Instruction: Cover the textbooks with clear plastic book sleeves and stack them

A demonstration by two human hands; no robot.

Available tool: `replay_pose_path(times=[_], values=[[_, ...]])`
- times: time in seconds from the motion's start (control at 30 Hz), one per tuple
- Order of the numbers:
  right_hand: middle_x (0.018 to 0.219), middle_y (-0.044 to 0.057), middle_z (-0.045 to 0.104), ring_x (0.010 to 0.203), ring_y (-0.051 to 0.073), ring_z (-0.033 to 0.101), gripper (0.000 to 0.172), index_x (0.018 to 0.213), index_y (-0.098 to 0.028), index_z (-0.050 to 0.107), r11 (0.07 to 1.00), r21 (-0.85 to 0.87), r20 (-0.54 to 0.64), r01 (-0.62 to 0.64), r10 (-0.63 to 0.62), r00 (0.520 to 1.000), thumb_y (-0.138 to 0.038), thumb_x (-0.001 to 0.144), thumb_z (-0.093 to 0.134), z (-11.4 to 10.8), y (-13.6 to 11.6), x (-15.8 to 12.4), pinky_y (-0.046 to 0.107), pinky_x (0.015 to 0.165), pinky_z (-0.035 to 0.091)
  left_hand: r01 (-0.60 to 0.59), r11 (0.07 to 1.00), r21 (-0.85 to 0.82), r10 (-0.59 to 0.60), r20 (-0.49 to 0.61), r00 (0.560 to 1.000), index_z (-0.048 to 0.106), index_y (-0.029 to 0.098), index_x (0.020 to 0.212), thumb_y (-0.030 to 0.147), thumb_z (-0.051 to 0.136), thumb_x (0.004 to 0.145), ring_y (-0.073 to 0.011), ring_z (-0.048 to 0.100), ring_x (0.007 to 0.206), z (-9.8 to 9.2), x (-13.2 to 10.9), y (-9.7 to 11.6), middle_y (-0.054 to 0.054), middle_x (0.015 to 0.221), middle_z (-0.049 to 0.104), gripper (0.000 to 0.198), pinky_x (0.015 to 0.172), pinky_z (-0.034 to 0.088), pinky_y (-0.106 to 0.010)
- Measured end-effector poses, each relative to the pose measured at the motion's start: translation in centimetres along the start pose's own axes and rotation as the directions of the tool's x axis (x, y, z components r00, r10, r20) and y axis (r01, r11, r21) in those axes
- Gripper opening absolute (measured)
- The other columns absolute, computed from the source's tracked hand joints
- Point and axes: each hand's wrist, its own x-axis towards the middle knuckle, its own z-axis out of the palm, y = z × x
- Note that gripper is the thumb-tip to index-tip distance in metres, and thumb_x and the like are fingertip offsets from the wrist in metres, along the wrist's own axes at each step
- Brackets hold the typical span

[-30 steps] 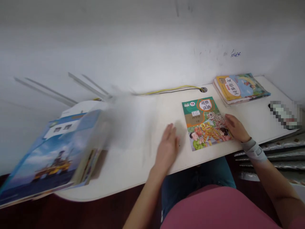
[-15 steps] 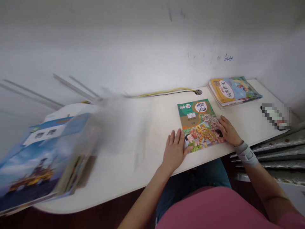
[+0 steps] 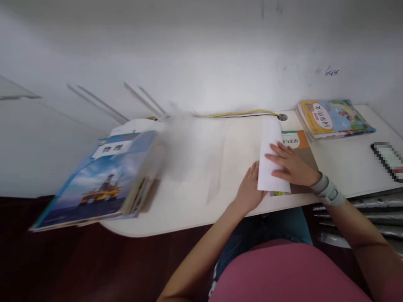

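Observation:
A textbook with a green, orange and brown cover lies near the table's front edge. A white sheet covers its left part, slightly curled; whether it is a page or loose paper I cannot tell. My right hand, with a grey band at the wrist, lies on sheet and cover with fingers spread. At the book's left edge rests my left hand, fingers stretched out and close together. Its thumb is partly hidden under the sheet's lower edge.
To the left, a stack of books with a blue cover overhangs the white table. Another book stack stands back right, near a blurred-out phone. A yellow cable runs along the wall. A grey smear obscures the table's left middle.
The white sheet now lies over the book's left part, hiding the cover picture. My right hand has moved left from the book's right edge onto it. The view has shifted left.

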Motion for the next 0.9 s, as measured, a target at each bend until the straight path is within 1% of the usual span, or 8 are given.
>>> replay_pose_path(times=[0.1, 0.17, 0.23, 0.3, 0.47, 0.57, 0.8, 0.9], values=[[0.154, 0.011, 0.03, 0.144, 0.033, 0.018, 0.06, 0.141, -0.022, 0.043, 0.987, -0.156, 0.077, 0.028, -0.016, 0.997, -0.053, 0.09, 0.046, 1.6, -1.1, 1.8, 0.06, 0.111, 0.02, 0.11, 0.993, 0.033, -0.11, 0.003, 0.994, 0.023, 0.012, 0.149, 0.038, 0.027, 0.097, -0.0298, 0.019, 0.144, -1.5, -0.8, -3.1, -0.016, 0.153, 0.028, 0.059, 0.114, 0.023, -0.053], [0.152, 0.013, 0.032, 0.143, 0.033, 0.02, 0.059, 0.14, -0.019, 0.045, 0.973, -0.223, 0.083, 0.056, -0.038, 0.996, -0.052, 0.091, 0.045, 2.4, -1.7, 2.4, 0.059, 0.111, 0.02, 0.187, 0.981, 0.057, -0.188, 0.013, 0.982, 0.024, 0.012, 0.149, 0.04, 0.022, 0.098, -0.0297, 0.018, 0.144, -2.4, -1.6, -5.7, -0.015, 0.153, 0.029, 0.058, 0.114, 0.021, -0.054], [0.151, 0.014, 0.035, 0.142, 0.034, 0.023, 0.056, 0.138, -0.018, 0.048, 0.957, -0.281, 0.067, 0.067, -0.05, 0.997, -0.05, 0.092, 0.044, 2.9, -2.3, 2.7, 0.06, 0.111, 0.02, 0.21, 0.976, 0.054, -0.212, 0.031, 0.977, 0.024, 0.012, 0.149, 0.046, 0.019, 0.097, -0.029, 0.02, 0.144, -2.9, -2.4, -7.7, -0.015, 0.153, 0.031, 0.062, 0.113, 0.023, -0.051], [0.149, 0.015, 0.038, 0.141, 0.034, 0.025, 0.051, 0.134, -0.018, 0.051, 0.944, -0.325, 0.045, 0.063, -0.051, 0.998, -0.047, 0.092, 0.046, 3.4, -3.0, 2.9, 0.061, 0.11, 0.02, 0.207, 0.977, 0.05, -0.209, 0.026, 0.978, 0.024, 0.011, 0.148, 0.05, 0.017, 0.097, -0.028, 0.024, 0.143, -2.9, -3.0, -8.7, -0.015, 0.151, 0.034, 0.065, 0.113, 0.025, -0.049], [0.146, 0.016, 0.041, 0.138, 0.035, 0.029, 0.043, 0.126, -0.017, 0.057, 0.932, -0.355, 0.048, 0.069, -0.056, 0.997, -0.04, 0.091, 0.049, 4.3, -4.3, 3.8, 0.062, 0.11, 0.018, 0.288, 0.953, 0.098, -0.282, -0.075, 0.957, 0.031, 0.008, 0.145, 0.055, 0.013, 0.095, -0.0279, 0.04, 0.133, -2.7, -3.1, -7.8, -0.018, 0.141, 0.048, 0.071, 0.109, 0.03, -0.044], [0.145, 0.017, 0.043, 0.138, 0.035, 0.03, 0.042, 0.125, -0.017, 0.058, 0.936, -0.345, 0.053, 0.072, -0.057, 0.997, -0.039, 0.091, 0.05, 4.5, -4.6, 4.1, 0.062, 0.11, 0.018, 0.32, 0.942, 0.1, -0.309, -0.112, 0.944, 0.033, 0.007, 0.144, 0.055, 0.012, 0.095, -0.0278, 0.045, 0.128, -2.8, -3.1, -7.1, -0.018, 0.135, 0.053, 0.072, 0.105, 0.034, -0.042], [0.141, 0.015, 0.049, 0.137, 0.032, 0.033, 0.04, 0.127, -0.017, 0.056, 0.944, -0.304, 0.023, 0.126, -0.125, 0.992, -0.036, 0.093, 0.044, 5.8, -5.6, 4.4, 0.061, 0.111, 0.016, 0.361, 0.924, 0.125, -0.343, -0.139, 0.929, 0.036, 0.006, 0.142, 0.059, 0.016, 0.093, -0.0313, 0.042, 0.13, -2.4, -4.0, -6.0, -0.019, 0.139, 0.05, 0.075, 0.107, 0.032, -0.044], [0.141, 0.013, 0.049, 0.137, 0.03, 0.033, 0.039, 0.127, -0.018, 0.055, 0.96, -0.248, 0.016, 0.133, -0.133, 0.991, -0.034, 0.095, 0.041, 5.6, -5.8, 4.4, 0.057, 0.113, 0.016, 0.39, 0.91, 0.139, -0.369, -0.154, 0.917, 0.038, 0.006, 0.141, 0.06, 0.02, 0.092, -0.0325, 0.041, 0.13, -2.2, -4.5, -5.3, -0.019, 0.139, 0.049, 0.075, 0.107, 0.031, -0.045]])
